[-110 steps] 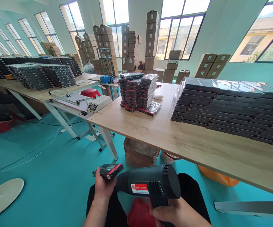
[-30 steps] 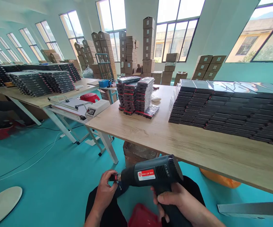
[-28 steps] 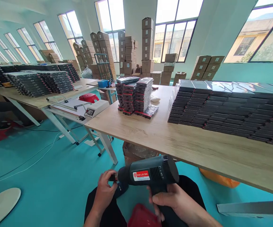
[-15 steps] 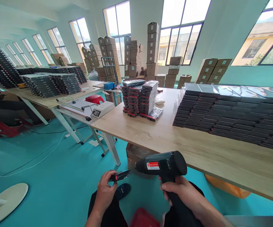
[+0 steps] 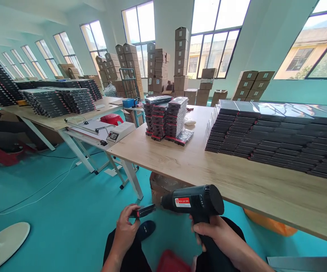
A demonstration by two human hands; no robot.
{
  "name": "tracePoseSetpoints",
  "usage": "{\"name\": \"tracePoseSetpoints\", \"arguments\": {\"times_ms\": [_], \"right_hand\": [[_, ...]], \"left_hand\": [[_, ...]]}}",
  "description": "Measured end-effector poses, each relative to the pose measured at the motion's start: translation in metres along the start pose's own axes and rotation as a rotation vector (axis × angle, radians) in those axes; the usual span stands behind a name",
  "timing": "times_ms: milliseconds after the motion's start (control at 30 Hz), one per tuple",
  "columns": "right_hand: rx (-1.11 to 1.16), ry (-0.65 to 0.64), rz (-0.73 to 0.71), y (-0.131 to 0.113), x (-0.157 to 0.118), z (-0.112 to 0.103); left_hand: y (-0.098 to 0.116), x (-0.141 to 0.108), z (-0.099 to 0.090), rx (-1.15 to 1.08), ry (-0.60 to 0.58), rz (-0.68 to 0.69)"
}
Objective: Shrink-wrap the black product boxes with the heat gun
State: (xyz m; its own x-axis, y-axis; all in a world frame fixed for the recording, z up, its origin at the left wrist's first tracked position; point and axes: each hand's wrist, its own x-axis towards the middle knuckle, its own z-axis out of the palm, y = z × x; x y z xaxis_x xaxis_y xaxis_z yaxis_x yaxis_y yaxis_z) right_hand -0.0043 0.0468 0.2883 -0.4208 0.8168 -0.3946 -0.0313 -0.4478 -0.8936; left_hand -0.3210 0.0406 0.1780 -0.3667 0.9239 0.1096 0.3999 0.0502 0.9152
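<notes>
My left hand (image 5: 127, 226) pinches one end of a small flat black box (image 5: 144, 211) with a red mark, held above the floor. In my right hand (image 5: 213, 230) is a black heat gun (image 5: 199, 200) with a red label, gripped by its handle. Its nozzle points left at the free end of the box, with a small gap between them. Beyond them on the wooden table (image 5: 163, 158) stand stacks of film-wrapped black and red boxes (image 5: 177, 117). A long, wide stack of black boxes (image 5: 276, 132) fills the table's right part.
A sealing machine (image 5: 120, 133) stands left of the table, and another table farther left bears stacked black boxes (image 5: 58, 101). An open carton (image 5: 163, 185) sits under the table edge. A red stool (image 5: 172, 260) is between my legs. Brown cartons (image 5: 182, 56) line the windows.
The camera view has shifted slightly, moving the background a little to the left. The small box looks tilted a little differently in my left hand; both hands keep their hold.
</notes>
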Motion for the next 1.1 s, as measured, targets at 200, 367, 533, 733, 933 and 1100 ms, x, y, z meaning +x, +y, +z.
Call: {"name": "tracePoseSetpoints", "arguments": {"times_ms": [200,367,533,733,933,1100], "right_hand": [[0.035,-0.007,0.019,0.0,-0.001,0.012],[0.014,-0.027,0.062,0.002,-0.001,0.006],[0.007,0.003,0.042,0.004,-0.003,0.015],[-0.043,-0.037,0.0,0.004,-0.003,0.033],[-0.003,0.001,0.027,0.009,-0.005,0.0],[0.085,-0.07,0.017,0.007,-0.008,0.001]], "left_hand": [[-0.003,0.001,0.001,-0.045,-0.001,0.003],[-0.003,0.0,0.0,-0.076,0.003,-0.02],[-0.011,0.002,0.004,0.053,-0.028,0.048],[-0.018,0.006,0.005,0.204,-0.065,0.183],[-0.013,0.002,-0.005,0.11,-0.067,-0.002],[-0.013,0.005,-0.003,0.033,-0.081,-0.07]]}}
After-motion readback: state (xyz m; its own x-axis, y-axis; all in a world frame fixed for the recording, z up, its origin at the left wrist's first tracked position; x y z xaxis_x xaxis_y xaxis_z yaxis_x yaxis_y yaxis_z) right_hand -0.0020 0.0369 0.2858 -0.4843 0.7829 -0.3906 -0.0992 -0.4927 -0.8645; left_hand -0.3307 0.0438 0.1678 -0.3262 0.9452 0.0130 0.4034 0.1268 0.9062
